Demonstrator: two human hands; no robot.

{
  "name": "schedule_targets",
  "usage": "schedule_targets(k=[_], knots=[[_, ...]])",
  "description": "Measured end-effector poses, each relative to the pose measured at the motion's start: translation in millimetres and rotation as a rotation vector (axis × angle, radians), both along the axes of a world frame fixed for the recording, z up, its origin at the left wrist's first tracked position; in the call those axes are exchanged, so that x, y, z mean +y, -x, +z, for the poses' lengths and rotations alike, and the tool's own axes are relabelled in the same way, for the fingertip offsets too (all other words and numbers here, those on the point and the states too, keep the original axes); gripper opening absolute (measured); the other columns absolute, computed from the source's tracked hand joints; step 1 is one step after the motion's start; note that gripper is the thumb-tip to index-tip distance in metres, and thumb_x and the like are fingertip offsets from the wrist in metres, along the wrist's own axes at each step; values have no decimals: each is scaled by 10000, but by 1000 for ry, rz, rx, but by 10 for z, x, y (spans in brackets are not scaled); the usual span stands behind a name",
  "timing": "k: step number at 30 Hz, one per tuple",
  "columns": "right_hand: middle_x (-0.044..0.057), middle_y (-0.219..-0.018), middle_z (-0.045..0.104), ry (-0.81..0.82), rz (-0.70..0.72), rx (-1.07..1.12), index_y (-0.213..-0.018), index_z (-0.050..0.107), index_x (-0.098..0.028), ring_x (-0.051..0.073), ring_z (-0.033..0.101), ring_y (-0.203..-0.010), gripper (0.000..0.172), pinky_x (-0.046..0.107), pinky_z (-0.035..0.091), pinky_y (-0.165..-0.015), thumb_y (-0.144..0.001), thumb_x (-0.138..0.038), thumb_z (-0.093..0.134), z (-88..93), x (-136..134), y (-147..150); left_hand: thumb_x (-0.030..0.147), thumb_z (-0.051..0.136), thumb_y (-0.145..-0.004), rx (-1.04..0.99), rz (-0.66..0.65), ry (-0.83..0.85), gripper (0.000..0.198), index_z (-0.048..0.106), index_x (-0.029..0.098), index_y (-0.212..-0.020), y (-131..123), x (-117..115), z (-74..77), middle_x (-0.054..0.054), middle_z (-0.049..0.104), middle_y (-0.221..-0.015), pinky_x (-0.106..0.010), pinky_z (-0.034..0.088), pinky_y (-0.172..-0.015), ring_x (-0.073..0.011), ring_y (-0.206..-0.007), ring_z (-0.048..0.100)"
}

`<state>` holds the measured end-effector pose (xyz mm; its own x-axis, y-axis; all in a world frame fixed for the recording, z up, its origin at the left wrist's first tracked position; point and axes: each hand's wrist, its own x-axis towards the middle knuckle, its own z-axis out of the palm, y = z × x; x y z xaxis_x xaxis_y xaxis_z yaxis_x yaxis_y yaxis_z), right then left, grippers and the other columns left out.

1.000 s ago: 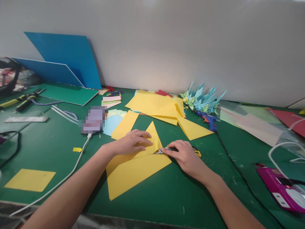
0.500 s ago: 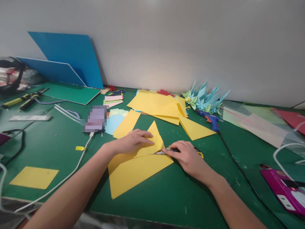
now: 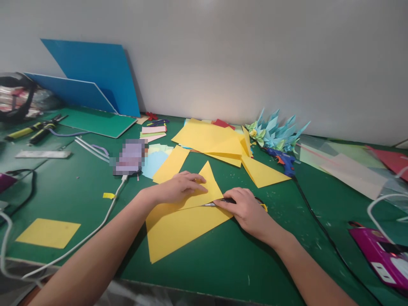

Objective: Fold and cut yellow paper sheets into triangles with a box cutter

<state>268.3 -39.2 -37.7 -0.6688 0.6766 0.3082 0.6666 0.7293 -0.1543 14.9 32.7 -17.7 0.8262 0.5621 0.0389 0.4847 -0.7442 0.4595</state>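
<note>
A folded yellow paper sheet [image 3: 181, 227] lies on the green table mat [image 3: 223, 263] in front of me. My left hand [image 3: 178, 187] rests flat on its upper flap, fingers stretched out and pressing it down. My right hand [image 3: 244, 206] is closed around a utility knife [image 3: 219, 202] with a black and yellow handle. The blade lies along the fold, its tip reaching under the flap near my left fingertips.
Loose yellow sheets [image 3: 210, 140] are piled behind, with blue-green paper flowers [image 3: 276, 131] and a blue glue gun [image 3: 283, 161] to the right. A phone [image 3: 129, 158] with a white cable, blue boards [image 3: 92, 72], hand tools [image 3: 35, 127], a yellow square [image 3: 47, 233] and a magenta device [image 3: 379, 255] surround the spot.
The knife has slid a little left along the fold, deeper under the flap. My left hand stays pressed on the paper. The view has shifted slightly.
</note>
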Motion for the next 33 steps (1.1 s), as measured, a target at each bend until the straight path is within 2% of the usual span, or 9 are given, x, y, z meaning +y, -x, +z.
schedule_targets(k=[12, 33], knots=[[109, -997, 610, 62, 44, 9, -1186, 612, -226, 233, 502, -943, 376, 371, 378, -779, -959, -128, 328, 6, 34, 71, 203, 345, -958, -33, -21, -33, 361, 655, 264, -1131, -12, 3, 4, -61, 578, -1267, -362, 401, -947, -209, -1093, 524], [95, -1008, 607, 104, 85, -35, -1221, 587, -239, 225, 485, -917, 386, 356, 363, -766, -932, -89, 380, 42, 62, 241, 208, 363, -956, -26, -22, 10, 346, 652, 279, -1131, 9, 27, -24, -61, 556, -1289, -384, 386, -962, -218, -1138, 498]])
